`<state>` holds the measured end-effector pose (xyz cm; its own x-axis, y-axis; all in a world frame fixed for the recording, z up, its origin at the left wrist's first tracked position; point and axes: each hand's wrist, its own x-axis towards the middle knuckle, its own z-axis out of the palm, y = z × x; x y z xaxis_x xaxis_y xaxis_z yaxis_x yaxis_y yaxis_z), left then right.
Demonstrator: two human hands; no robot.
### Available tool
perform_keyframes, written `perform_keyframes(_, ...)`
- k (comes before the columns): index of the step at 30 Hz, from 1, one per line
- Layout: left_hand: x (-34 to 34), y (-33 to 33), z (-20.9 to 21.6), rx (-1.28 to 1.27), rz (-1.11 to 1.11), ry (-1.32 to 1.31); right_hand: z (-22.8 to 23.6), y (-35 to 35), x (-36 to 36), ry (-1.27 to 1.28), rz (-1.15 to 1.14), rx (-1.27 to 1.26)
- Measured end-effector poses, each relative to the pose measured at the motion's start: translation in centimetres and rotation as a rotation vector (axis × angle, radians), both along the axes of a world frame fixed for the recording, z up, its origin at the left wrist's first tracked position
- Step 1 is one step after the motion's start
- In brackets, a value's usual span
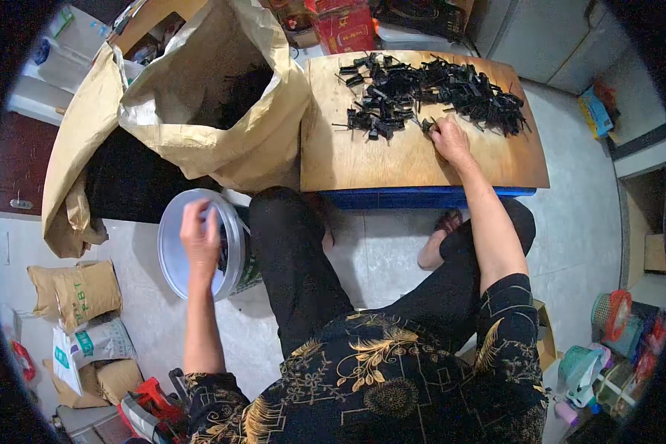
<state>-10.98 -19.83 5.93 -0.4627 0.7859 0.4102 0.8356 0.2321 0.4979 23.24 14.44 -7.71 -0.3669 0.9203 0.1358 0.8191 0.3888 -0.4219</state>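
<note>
On a wooden board (377, 166) in front of me lies a spread heap of small black plastic parts (392, 92) with thin stems. At the heap's near edge, my right hand (452, 140) pinches one black plastic part between thumb and fingers. My left hand (200, 237) is over the mouth of a whitish plastic bucket (172, 248) beside my left knee. Motion smears its fingers, and whether anything is in them cannot be made out. Some dark pieces show inside the bucket, partly hidden by that hand.
Left of the board stands a large open paper sack (222, 152) with black parts inside. A blue support (422, 197) shows under the board. Filled bags (89, 296) lie at the left, red boxes (344, 29) at the back, and baskets (610, 314) at the right.
</note>
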Motion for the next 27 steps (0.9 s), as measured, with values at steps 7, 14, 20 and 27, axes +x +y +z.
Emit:
perform_keyframes(7, 10.9, 12.2, 1.0, -0.05, -0.608, -0.407, 0.2, 0.1, 0.2, 0.024, -0.036, 0.023)
perform_keyframes(14, 13.9, 20.7, -4.0, -0.343, -0.636, -1.063, 4.8, -1.0, -0.1, 0.786, -0.097, -0.67)
perform_keyframes(20, 14.7, 22.3, -5.2, -0.245, -0.557, -1.612, 8.0, -4.3, -1.4, 1.175, 0.115, -1.302)
perform_keyframes(27, 14.7, 23.2, -5.4, -0.014, -0.527, -1.616, 7.2, -4.7, -3.4, 1.076, 0.19, -1.345)
